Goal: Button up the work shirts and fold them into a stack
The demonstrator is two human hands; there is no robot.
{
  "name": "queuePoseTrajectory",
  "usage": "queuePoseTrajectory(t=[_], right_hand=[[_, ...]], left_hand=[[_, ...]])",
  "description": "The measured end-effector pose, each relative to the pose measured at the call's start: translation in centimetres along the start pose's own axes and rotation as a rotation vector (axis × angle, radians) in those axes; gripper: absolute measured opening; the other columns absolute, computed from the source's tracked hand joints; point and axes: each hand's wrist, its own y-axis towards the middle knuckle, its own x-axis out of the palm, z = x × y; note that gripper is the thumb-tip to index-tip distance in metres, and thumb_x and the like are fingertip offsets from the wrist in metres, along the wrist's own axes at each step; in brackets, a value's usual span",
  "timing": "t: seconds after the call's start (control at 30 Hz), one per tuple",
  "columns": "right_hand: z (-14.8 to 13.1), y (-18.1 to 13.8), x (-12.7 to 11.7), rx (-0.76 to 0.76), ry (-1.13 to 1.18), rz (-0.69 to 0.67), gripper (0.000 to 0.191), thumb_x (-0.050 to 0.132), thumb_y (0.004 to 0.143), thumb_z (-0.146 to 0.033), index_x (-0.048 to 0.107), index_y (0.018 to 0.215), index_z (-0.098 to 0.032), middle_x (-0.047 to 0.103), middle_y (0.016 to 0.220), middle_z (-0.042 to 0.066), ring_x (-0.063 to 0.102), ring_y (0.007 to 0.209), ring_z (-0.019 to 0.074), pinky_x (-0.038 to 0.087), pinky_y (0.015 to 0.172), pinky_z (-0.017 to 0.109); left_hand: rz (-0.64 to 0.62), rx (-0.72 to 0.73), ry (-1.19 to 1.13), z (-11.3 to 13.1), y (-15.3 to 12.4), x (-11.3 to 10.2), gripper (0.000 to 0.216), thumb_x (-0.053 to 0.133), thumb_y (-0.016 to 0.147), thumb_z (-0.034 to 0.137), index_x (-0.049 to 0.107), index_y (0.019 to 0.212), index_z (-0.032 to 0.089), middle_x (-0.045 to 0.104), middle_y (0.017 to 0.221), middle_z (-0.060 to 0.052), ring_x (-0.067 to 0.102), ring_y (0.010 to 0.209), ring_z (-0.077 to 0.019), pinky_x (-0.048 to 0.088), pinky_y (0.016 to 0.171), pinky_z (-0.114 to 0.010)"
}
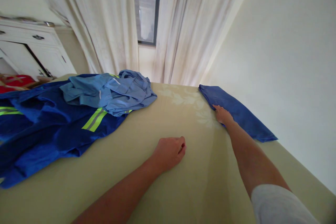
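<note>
My left hand (170, 152) clenched, right hand (223, 115) unclear in grip, tugging could rumple the folded garment (240, 110) by the bed's right edge (296, 166).

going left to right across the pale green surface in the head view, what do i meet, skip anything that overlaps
Dark blue garment with yellow-green bands → the person's left hand → folded blue garment.
</note>
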Motion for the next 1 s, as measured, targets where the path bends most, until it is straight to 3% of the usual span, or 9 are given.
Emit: queuePoseTrajectory(t=[0.1, 0.23, 0.37, 0.47, 0.57, 0.63, 0.73, 0.9, 1.0], right_hand=[[-2.6, -2.3, -0.5, -0.050, -0.065, 0.031, 0.066, 0.036, 0.096, -0.010, 0.044, 0.161, -0.013, 0.040, 0.166, 0.022, 0.045, 0.149, 0.0383, 0.036, 0.121, 0.059], [-8.9, -9.5, 0.5, -0.367, 0.036, 0.020, 0.059, 0.034, 0.101, -0.018, 0.047, 0.158, -0.012, 0.044, 0.164, 0.019, 0.043, 0.152, 0.0286, 0.033, 0.126, 0.045], [-14.3, -17.0, 1.6, -0.418, 0.131, 0.022, 0.057, 0.035, 0.107, -0.040, 0.044, 0.161, -0.025, 0.038, 0.169, 0.010, 0.033, 0.158, 0.0312, 0.026, 0.128, 0.056], [-15.9, -19.3, 1.2, -0.363, 0.149, 0.044, 0.055, 0.035, 0.107, -0.041, 0.045, 0.161, -0.029, 0.038, 0.169, 0.008, 0.032, 0.158, 0.0296, 0.023, 0.129, 0.057], [-16.0, -19.5, 0.4, -0.346, 0.178, 0.036, 0.054, 0.038, 0.107, -0.042, 0.047, 0.159, -0.031, 0.041, 0.168, 0.007, 0.035, 0.157, 0.0286, 0.023, 0.129, 0.056], [-16.0, -19.3, 0.0, -0.341, 0.196, 0.040, 0.053, 0.040, 0.106, -0.042, 0.049, 0.157, -0.031, 0.042, 0.167, 0.007, 0.036, 0.157, 0.0289, 0.023, 0.129, 0.055], [-16.2, -19.3, -0.4, -0.331, 0.221, 0.050, 0.052, 0.043, 0.106, -0.041, 0.052, 0.155, -0.029, 0.044, 0.166, 0.008, 0.037, 0.155, 0.0295, 0.023, 0.128, 0.054], [-16.2, -19.3, -0.3, -0.318, 0.259, 0.044, 0.050, 0.046, 0.105, -0.040, 0.055, 0.152, -0.026, 0.046, 0.165, 0.009, 0.039, 0.155, 0.0294, 0.023, 0.129, 0.054], [-15.7, -19.0, -0.1, -0.337, 0.306, 0.058, 0.047, 0.048, 0.104, -0.040, 0.060, 0.147, -0.023, 0.050, 0.161, 0.011, 0.044, 0.151, 0.0291, 0.027, 0.128, 0.052]], left_hand=[[0.018, 0.003, -0.005, 0.0, -0.1, -0.2, 0.025, 0.047, 0.100, 0.043, 0.067, 0.104, 0.028, 0.078, 0.095, -0.012, 0.072, 0.083, -0.0253, 0.049, 0.071, -0.041], [0.049, 0.035, -0.033, 0.2, -0.3, -0.1, 0.025, 0.048, 0.099, 0.046, 0.069, 0.104, 0.033, 0.078, 0.094, -0.013, 0.073, 0.082, -0.0275, 0.049, 0.070, -0.046], [0.083, 0.007, -0.107, 0.0, 0.2, -1.1, 0.027, 0.050, 0.099, 0.048, 0.072, 0.105, 0.034, 0.078, 0.092, -0.005, 0.072, 0.080, -0.0222, 0.055, 0.076, -0.040], [0.241, -0.106, -0.070, -2.4, 0.7, -5.2, 0.026, 0.054, 0.097, 0.038, 0.075, 0.109, 0.029, 0.079, 0.110, -0.006, 0.072, 0.100, -0.0231, 0.056, 0.093, -0.036], [0.487, -0.295, 0.025, -8.0, -0.2, -11.9, 0.046, 0.044, 0.098, 0.025, 0.061, 0.140, 0.016, 0.058, 0.149, -0.022, 0.047, 0.143, -0.0393, 0.036, 0.117, -0.060], [0.637, -0.542, 0.163, -12.3, -1.5, -16.0, 0.050, 0.050, 0.096, 0.029, 0.057, 0.144, 0.018, 0.058, 0.148, -0.024, 0.041, 0.146, -0.0471, 0.031, 0.115, -0.069], [0.416, -0.678, 0.206, -15.9, -3.8, -19.3, 0.036, 0.050, 0.098, 0.041, 0.070, 0.120, 0.020, 0.073, 0.119, -0.019, 0.063, 0.121, -0.0422, 0.048, 0.098, -0.052], [0.488, -0.394, 0.216, -9.2, -7.9, -14.9, 0.046, 0.030, 0.108, 0.043, 0.067, 0.116, 0.018, 0.074, 0.108, -0.015, 0.069, 0.103, -0.0313, 0.050, 0.090, -0.040], [0.112, 0.018, 0.053, -2.8, -11.0, -10.3, 0.040, 0.039, 0.107, 0.047, 0.070, 0.119, 0.024, 0.076, 0.111, -0.009, 0.070, 0.101, -0.0263, 0.052, 0.092, -0.037]])
